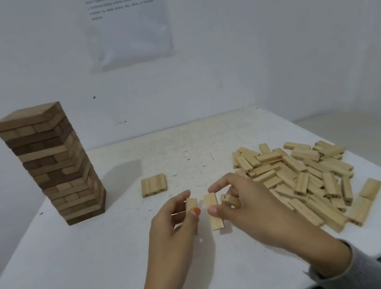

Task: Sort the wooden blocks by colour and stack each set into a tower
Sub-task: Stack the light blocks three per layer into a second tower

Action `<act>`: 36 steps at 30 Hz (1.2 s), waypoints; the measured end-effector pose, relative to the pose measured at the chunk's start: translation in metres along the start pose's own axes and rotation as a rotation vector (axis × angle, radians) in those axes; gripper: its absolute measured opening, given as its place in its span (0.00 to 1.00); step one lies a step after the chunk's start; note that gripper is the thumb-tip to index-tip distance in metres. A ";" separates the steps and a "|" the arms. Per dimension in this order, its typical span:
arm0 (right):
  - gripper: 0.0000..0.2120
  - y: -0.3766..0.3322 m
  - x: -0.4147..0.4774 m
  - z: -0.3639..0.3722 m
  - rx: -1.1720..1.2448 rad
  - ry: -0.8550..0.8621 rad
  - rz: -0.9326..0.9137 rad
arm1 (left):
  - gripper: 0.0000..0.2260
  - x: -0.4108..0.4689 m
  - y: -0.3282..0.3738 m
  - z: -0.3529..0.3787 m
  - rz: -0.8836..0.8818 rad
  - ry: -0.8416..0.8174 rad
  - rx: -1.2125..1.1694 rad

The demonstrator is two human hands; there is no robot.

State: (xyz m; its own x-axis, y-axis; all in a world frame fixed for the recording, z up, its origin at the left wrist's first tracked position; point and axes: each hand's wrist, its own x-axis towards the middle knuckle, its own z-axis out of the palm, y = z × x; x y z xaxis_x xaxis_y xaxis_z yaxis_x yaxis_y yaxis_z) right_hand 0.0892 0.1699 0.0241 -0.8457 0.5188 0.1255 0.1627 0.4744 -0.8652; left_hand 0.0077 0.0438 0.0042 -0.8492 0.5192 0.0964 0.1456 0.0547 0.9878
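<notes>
Head view: the left hand (pixel 172 225) curls thumb and fingers round the left block (pixel 191 204), a pale, smooth rectangular bar of wood held on end, low centre of frame. The right hand (pixel 253 209) pinches the right block (pixel 214 212) between thumb and forefinger; same pale wood, faint grain, square-cut ends, standing near upright just beside the left block without touching it. A third block (pixel 230 199) lies under the right hand's curled fingers; whether they grip it cannot be told.

The pile (pixel 303 176) of like pale blocks lies loose and criss-crossed at right of centre, touching the right hand's far side. A short row (pixel 154 185) of pale blocks lies flat, side by side, above the hands. The tower (pixel 54 167) stands mid left: brown blocks in mixed light and dark tones, layers laid crosswise, flat square top.

All rest on the table (pixel 80 276), white, matt and speckled. A grey ribbed sleeve (pixel 351 266) covers the right wrist. A printed sheet (pixel 126 21) hangs on the wall, top centre, its text blurred.
</notes>
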 end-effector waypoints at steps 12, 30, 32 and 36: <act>0.12 0.007 0.008 0.031 -0.138 -0.053 -0.021 | 0.11 -0.005 -0.027 -0.020 -0.004 0.132 0.178; 0.04 0.010 -0.001 0.026 0.116 0.067 -0.013 | 0.13 -0.009 -0.028 -0.019 0.113 0.125 0.341; 0.03 0.010 0.000 0.026 0.107 0.130 -0.023 | 0.12 -0.009 -0.028 -0.019 0.121 0.119 0.340; 0.04 0.012 0.004 0.028 0.057 0.188 -0.024 | 0.12 -0.010 -0.027 -0.020 0.146 0.106 0.350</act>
State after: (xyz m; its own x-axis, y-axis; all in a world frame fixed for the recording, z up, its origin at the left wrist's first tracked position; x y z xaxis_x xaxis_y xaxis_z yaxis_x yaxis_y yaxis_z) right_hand 0.0730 0.1576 0.0009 -0.7385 0.6336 0.2305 0.1100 0.4505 -0.8860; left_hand 0.0020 0.0199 -0.0210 -0.8514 0.4536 0.2633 0.4181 0.2838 0.8629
